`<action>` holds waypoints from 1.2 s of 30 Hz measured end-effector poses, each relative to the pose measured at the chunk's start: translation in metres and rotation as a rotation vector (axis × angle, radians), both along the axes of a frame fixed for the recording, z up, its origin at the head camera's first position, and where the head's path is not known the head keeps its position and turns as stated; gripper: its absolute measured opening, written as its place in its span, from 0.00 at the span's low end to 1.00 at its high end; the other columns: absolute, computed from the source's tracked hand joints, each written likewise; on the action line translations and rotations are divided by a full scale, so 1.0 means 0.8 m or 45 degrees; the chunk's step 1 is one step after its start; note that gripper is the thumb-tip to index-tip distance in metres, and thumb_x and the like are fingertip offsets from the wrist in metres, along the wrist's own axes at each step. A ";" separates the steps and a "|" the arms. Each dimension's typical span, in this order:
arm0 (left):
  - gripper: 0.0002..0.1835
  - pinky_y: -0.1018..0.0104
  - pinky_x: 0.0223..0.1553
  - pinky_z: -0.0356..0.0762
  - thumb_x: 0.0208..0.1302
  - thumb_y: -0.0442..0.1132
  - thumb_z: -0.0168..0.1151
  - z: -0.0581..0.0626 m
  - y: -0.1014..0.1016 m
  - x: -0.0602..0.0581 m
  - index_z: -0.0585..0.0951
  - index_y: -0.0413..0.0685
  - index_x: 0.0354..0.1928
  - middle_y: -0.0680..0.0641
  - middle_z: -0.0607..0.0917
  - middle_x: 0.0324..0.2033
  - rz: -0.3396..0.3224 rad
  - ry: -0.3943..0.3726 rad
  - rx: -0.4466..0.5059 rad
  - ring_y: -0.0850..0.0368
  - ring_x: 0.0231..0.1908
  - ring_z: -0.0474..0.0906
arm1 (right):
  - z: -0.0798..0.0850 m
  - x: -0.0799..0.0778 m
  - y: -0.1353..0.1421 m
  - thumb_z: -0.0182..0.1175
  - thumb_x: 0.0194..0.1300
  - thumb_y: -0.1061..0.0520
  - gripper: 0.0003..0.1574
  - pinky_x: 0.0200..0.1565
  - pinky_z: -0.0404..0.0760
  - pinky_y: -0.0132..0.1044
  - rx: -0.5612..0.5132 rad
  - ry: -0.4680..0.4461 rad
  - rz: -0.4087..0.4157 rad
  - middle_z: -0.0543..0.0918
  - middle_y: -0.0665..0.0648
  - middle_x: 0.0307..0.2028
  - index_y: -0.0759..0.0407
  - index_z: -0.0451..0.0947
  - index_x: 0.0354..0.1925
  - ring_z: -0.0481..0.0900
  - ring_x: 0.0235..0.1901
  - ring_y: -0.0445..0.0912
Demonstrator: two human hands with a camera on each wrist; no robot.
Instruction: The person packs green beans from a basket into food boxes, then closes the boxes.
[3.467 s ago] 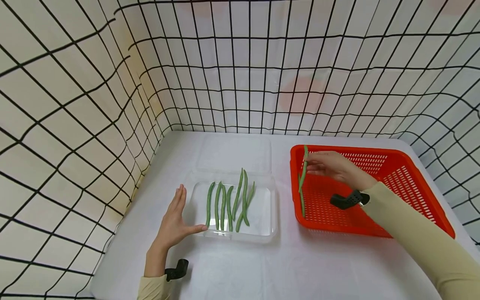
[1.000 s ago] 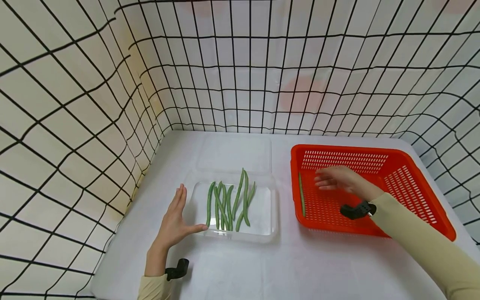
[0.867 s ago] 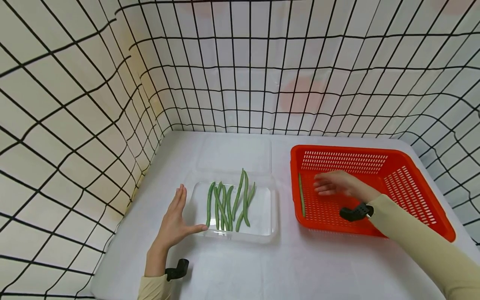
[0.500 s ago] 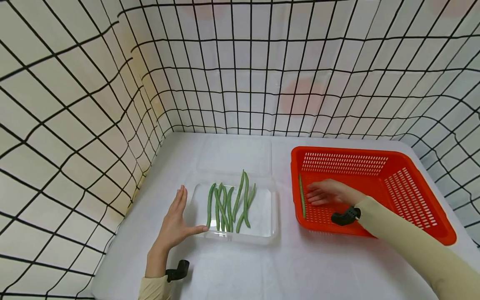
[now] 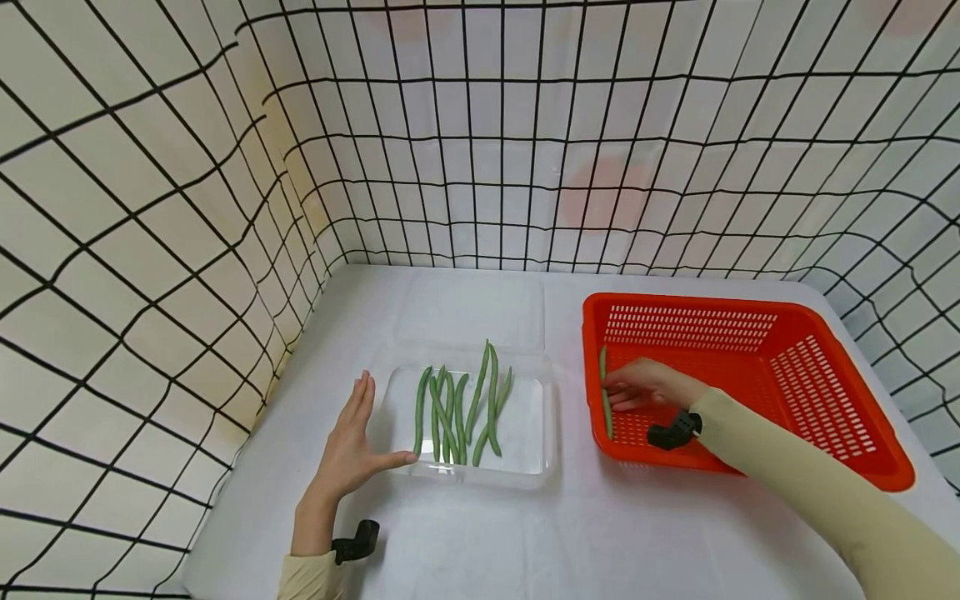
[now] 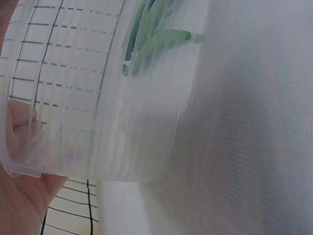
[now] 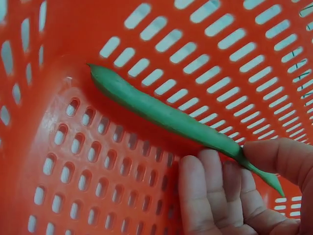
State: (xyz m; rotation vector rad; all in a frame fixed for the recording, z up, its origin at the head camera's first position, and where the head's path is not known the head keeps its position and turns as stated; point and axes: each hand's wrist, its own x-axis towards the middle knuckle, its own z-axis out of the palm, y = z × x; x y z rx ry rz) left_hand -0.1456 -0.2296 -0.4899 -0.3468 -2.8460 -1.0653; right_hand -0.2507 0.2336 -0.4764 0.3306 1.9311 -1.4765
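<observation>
A green bean (image 5: 607, 422) lies along the left wall inside the red plastic basket (image 5: 701, 302). My right hand (image 5: 647, 385) reaches into that basket and pinches the bean (image 7: 156, 110) between thumb and fingers near one end, as the right wrist view shows. Several other green beans (image 5: 419, 412) lie in the clear plastic container (image 5: 491, 477), some crossing and two leaning up over its far side. At the container's left side my left hand (image 5: 343, 454) rests with straight fingers, its thumb stretched along the near left corner of the rim.
Behind the container lies its clear flat lid (image 5: 468, 308) on the white tabletop (image 5: 592, 533). Black netting (image 5: 491, 179) over white sheeting surrounds the table at the back and sides. A black wrist camera (image 5: 356, 542) sits on the left wrist.
One bean went from my right hand into the container, lying across others there. The right hand came back, moved down-left in the basket and now pinches the last bean there. My left hand stays put.
</observation>
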 end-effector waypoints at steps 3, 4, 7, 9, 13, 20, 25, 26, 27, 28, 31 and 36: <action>0.72 0.36 0.62 0.49 0.33 0.65 0.76 -0.001 0.000 0.000 0.40 0.52 0.75 0.51 0.41 0.74 0.000 -0.002 0.003 0.47 0.71 0.38 | 0.005 0.001 0.001 0.56 0.68 0.60 0.22 0.40 0.81 0.43 -0.003 0.024 -0.021 0.83 0.60 0.31 0.77 0.72 0.52 0.84 0.30 0.49; 0.72 0.36 0.61 0.49 0.33 0.65 0.76 -0.001 0.000 0.000 0.40 0.52 0.75 0.51 0.41 0.74 -0.002 -0.001 0.004 0.46 0.71 0.38 | 0.009 0.001 0.002 0.56 0.68 0.60 0.22 0.41 0.81 0.43 -0.012 0.037 -0.037 0.83 0.59 0.31 0.77 0.72 0.52 0.84 0.30 0.48; 0.72 0.35 0.61 0.49 0.34 0.64 0.77 -0.001 0.000 -0.001 0.40 0.51 0.75 0.49 0.41 0.74 -0.008 0.008 0.005 0.45 0.71 0.38 | 0.024 0.001 0.010 0.56 0.69 0.60 0.21 0.42 0.80 0.43 -0.063 0.113 -0.060 0.83 0.58 0.31 0.78 0.71 0.52 0.83 0.30 0.47; 0.72 0.34 0.61 0.49 0.34 0.63 0.77 0.000 0.000 -0.001 0.40 0.51 0.75 0.48 0.41 0.74 -0.009 0.014 0.005 0.45 0.71 0.38 | 0.040 0.000 0.016 0.55 0.69 0.60 0.21 0.44 0.80 0.44 -0.093 0.170 -0.088 0.83 0.57 0.31 0.77 0.71 0.52 0.83 0.31 0.47; 0.72 0.34 0.61 0.50 0.34 0.63 0.77 0.000 0.000 -0.001 0.41 0.50 0.75 0.47 0.42 0.74 -0.007 0.019 0.007 0.45 0.71 0.38 | 0.074 -0.003 0.022 0.55 0.70 0.58 0.17 0.46 0.79 0.44 -0.160 0.263 -0.137 0.83 0.56 0.33 0.72 0.74 0.49 0.83 0.32 0.46; 0.72 0.34 0.61 0.49 0.34 0.63 0.77 0.000 0.000 -0.001 0.41 0.50 0.75 0.47 0.42 0.74 -0.005 0.006 0.012 0.45 0.71 0.38 | 0.117 -0.006 -0.007 0.58 0.68 0.56 0.15 0.46 0.79 0.42 -0.220 0.341 -0.133 0.83 0.55 0.33 0.69 0.76 0.46 0.82 0.33 0.45; 0.72 0.33 0.60 0.49 0.34 0.64 0.77 0.000 -0.001 0.000 0.41 0.50 0.75 0.47 0.41 0.74 0.000 0.004 0.011 0.44 0.71 0.38 | 0.126 -0.006 -0.053 0.59 0.67 0.58 0.15 0.45 0.79 0.44 -0.221 0.350 -0.074 0.83 0.55 0.31 0.70 0.76 0.45 0.81 0.32 0.46; 0.72 0.33 0.60 0.50 0.34 0.64 0.77 -0.001 -0.001 0.000 0.41 0.50 0.75 0.47 0.42 0.74 0.001 0.008 0.009 0.43 0.71 0.38 | 0.125 -0.007 -0.063 0.58 0.67 0.58 0.15 0.44 0.80 0.43 -0.222 0.343 -0.062 0.83 0.55 0.30 0.70 0.75 0.45 0.81 0.32 0.46; 0.72 0.34 0.60 0.50 0.34 0.64 0.77 -0.001 -0.001 0.000 0.41 0.49 0.75 0.47 0.42 0.74 0.001 0.010 0.008 0.43 0.71 0.39 | 0.123 -0.007 -0.073 0.58 0.67 0.58 0.15 0.43 0.80 0.42 -0.220 0.332 -0.055 0.83 0.56 0.30 0.70 0.75 0.45 0.81 0.32 0.46; 0.72 0.34 0.60 0.50 0.33 0.64 0.77 -0.001 -0.001 0.000 0.42 0.49 0.75 0.47 0.42 0.74 0.001 0.013 0.010 0.43 0.71 0.39 | 0.121 -0.008 -0.083 0.58 0.67 0.58 0.16 0.42 0.80 0.41 -0.217 0.321 -0.043 0.83 0.56 0.31 0.71 0.74 0.47 0.81 0.32 0.46; 0.72 0.34 0.60 0.50 0.33 0.64 0.77 -0.002 -0.001 -0.001 0.42 0.48 0.75 0.47 0.42 0.74 -0.001 0.026 0.013 0.43 0.71 0.39 | 0.113 -0.008 -0.109 0.58 0.67 0.59 0.20 0.43 0.80 0.42 -0.208 0.286 -0.006 0.83 0.58 0.33 0.73 0.72 0.51 0.82 0.32 0.47; 0.72 0.33 0.60 0.50 0.32 0.64 0.77 -0.003 -0.001 -0.001 0.43 0.47 0.75 0.47 0.43 0.74 -0.004 0.046 0.023 0.42 0.71 0.40 | 0.097 -0.005 -0.145 0.58 0.67 0.59 0.20 0.44 0.80 0.43 -0.209 0.247 0.060 0.83 0.61 0.37 0.73 0.73 0.51 0.82 0.34 0.50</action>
